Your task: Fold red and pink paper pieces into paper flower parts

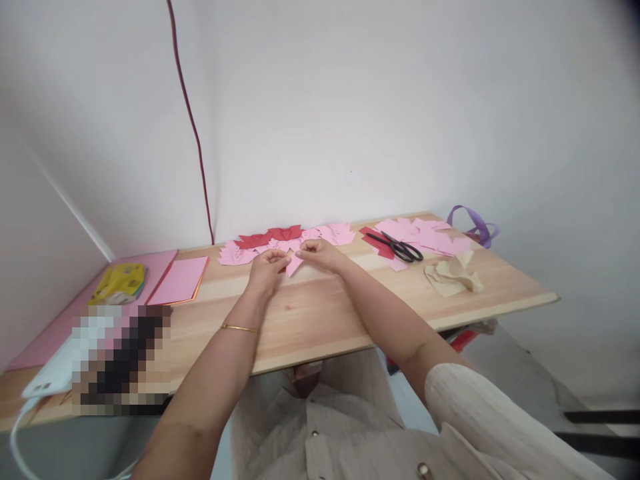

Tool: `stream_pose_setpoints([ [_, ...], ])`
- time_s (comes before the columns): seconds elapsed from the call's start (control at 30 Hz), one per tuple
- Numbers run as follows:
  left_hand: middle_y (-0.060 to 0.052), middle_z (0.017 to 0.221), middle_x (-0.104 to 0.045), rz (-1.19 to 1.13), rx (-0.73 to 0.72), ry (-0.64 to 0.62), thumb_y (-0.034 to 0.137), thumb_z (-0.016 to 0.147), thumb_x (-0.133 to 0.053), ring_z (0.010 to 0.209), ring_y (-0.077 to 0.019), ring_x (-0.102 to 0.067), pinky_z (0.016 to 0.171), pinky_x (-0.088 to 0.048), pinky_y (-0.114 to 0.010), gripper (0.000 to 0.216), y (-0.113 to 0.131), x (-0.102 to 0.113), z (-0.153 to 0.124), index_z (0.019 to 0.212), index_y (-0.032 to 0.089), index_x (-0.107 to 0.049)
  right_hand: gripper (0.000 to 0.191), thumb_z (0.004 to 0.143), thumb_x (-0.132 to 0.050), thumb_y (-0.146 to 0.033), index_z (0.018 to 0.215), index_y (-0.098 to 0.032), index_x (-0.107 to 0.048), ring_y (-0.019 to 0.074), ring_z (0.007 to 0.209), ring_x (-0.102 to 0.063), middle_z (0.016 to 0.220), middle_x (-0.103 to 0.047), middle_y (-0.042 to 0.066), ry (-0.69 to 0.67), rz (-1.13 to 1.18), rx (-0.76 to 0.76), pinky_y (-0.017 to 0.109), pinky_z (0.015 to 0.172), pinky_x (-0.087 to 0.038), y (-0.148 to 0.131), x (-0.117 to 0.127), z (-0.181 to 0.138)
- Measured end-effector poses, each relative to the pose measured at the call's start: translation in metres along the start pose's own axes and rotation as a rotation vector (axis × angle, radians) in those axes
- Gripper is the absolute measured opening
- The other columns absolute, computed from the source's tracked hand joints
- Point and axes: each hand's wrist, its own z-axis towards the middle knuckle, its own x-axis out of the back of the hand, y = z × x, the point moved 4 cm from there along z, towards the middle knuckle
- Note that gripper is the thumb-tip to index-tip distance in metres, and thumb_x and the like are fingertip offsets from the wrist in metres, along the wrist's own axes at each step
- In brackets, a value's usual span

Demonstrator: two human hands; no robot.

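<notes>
Between my two hands is a small piece of pink paper (295, 264), held up over the middle of the table. My left hand (269, 269) pinches its left side, fingers closed. On the right side, the thumb and fingers of my right hand (320, 255) are closed on the same paper. Just behind lie folded pink paper pieces (237, 253), with folded red paper pieces (285, 233) among them, in a row along the wall. Parts of that row are hidden by my hands.
Black-handled scissors (400, 248) rest on red and pink paper at the right, near a pile of pink cutouts (435, 237). Crumpled beige paper (455, 275) and a purple ribbon (475, 223) lie farther right. At left are pink sheets (180, 279), a yellow packet (119, 283) and a white power bank-like object (55, 373).
</notes>
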Motion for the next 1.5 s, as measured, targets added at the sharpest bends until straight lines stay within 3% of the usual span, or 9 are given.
stream_pose_setpoints([
  [0.2,-0.006,0.075,-0.067,-0.075,0.072,-0.046,0.042,0.056,-0.078,0.064,-0.0143,-0.059,0.063,-0.049,-0.03,0.041,-0.007,0.001,0.003,0.084,0.013,-0.07,0.035,0.073,-0.06,-0.049,0.068,-0.015,-0.055,0.0102,0.063,-0.04,0.067,-0.047,-0.002,0.051,-0.023,-0.012,0.024,0.059,-0.031,0.0,0.003,0.001],
  [0.3,-0.007,0.08,-0.067,0.148,-0.057,-0.098,0.043,0.062,-0.075,0.068,-0.0161,-0.059,0.065,-0.049,-0.031,0.043,-0.005,-0.001,0.002,0.092,0.013,-0.07,0.034,0.073,-0.06,-0.049,0.068,-0.016,-0.054,0.01,0.062,-0.04,0.066,-0.045,-0.002,0.063,-0.019,-0.024,0.024,0.059,-0.031,0.0,0.005,0.0],
  [0.47,-0.008,0.102,-0.067,0.559,-0.357,-0.156,0.026,0.057,-0.078,0.085,-0.0196,-0.06,0.075,-0.047,-0.032,0.056,0.002,-0.01,-0.003,0.111,0.018,-0.065,0.032,0.073,-0.059,-0.048,0.069,-0.016,-0.053,0.0099,0.062,-0.039,0.065,-0.043,-0.003,0.072,-0.011,-0.036,0.024,0.059,-0.031,0.001,0.006,-0.001],
  [0.6,-0.004,0.087,-0.066,0.718,-0.425,-0.108,0.027,0.067,-0.069,0.074,-0.0163,-0.056,0.07,-0.045,-0.03,0.042,0.001,-0.007,0.0,0.107,0.017,-0.065,0.034,0.073,-0.059,-0.049,0.07,-0.016,-0.054,0.0098,0.063,-0.039,0.067,-0.043,-0.003,0.06,-0.026,-0.054,0.024,0.06,-0.031,0.0,0.004,-0.001],
  [0.73,-0.002,0.082,-0.065,0.651,-0.401,-0.109,0.026,0.066,-0.068,0.068,-0.014,-0.053,0.067,-0.044,-0.028,0.039,0.0,-0.005,0.003,0.104,0.017,-0.066,0.037,0.072,-0.059,-0.052,0.071,-0.016,-0.053,0.0096,0.062,-0.037,0.066,-0.04,-0.004,0.049,-0.028,-0.057,0.023,0.058,-0.03,-0.002,0.002,-0.001],
  [1.03,0.0,0.077,-0.06,0.213,-0.195,-0.081,0.019,0.052,-0.077,0.069,-0.0121,-0.056,0.07,-0.046,-0.027,0.044,0.003,-0.007,-0.001,0.095,0.016,-0.066,0.034,0.073,-0.059,-0.049,0.067,-0.017,-0.049,0.0099,0.062,-0.036,0.064,-0.039,-0.004,0.059,-0.082,0.025,0.024,0.06,-0.03,0.001,0.002,0.002],
  [1.23,0.001,0.063,-0.059,0.087,-0.044,-0.08,0.032,0.056,-0.079,0.056,-0.0113,-0.053,0.06,-0.045,-0.027,0.039,-0.002,-0.008,-0.004,0.087,0.014,-0.065,0.033,0.075,-0.057,-0.049,0.069,-0.017,-0.052,0.01,0.063,-0.036,0.067,-0.042,-0.003,0.039,-0.092,0.066,0.024,0.06,-0.03,0.0,0.001,0.003],
  [1.37,0.002,0.053,-0.054,0.144,-0.094,-0.045,0.037,0.06,-0.076,0.05,-0.0091,-0.046,0.053,-0.039,-0.024,0.027,0.0,-0.007,-0.005,0.067,0.014,-0.064,0.032,0.075,-0.058,-0.047,0.069,-0.016,-0.052,0.0095,0.062,-0.036,0.066,-0.043,-0.003,0.027,-0.076,0.098,0.024,0.06,-0.029,-0.004,0.0,0.002],
  [1.5,0.003,0.051,-0.051,0.177,-0.153,-0.039,0.035,0.062,-0.074,0.05,-0.0084,-0.042,0.051,-0.034,-0.022,0.022,0.004,-0.005,-0.004,0.062,0.015,-0.063,0.033,0.074,-0.059,-0.048,0.07,-0.016,-0.053,0.0096,0.063,-0.037,0.068,-0.044,-0.003,0.006,-0.055,0.097,0.023,0.061,-0.03,-0.006,-0.001,0.001],
])
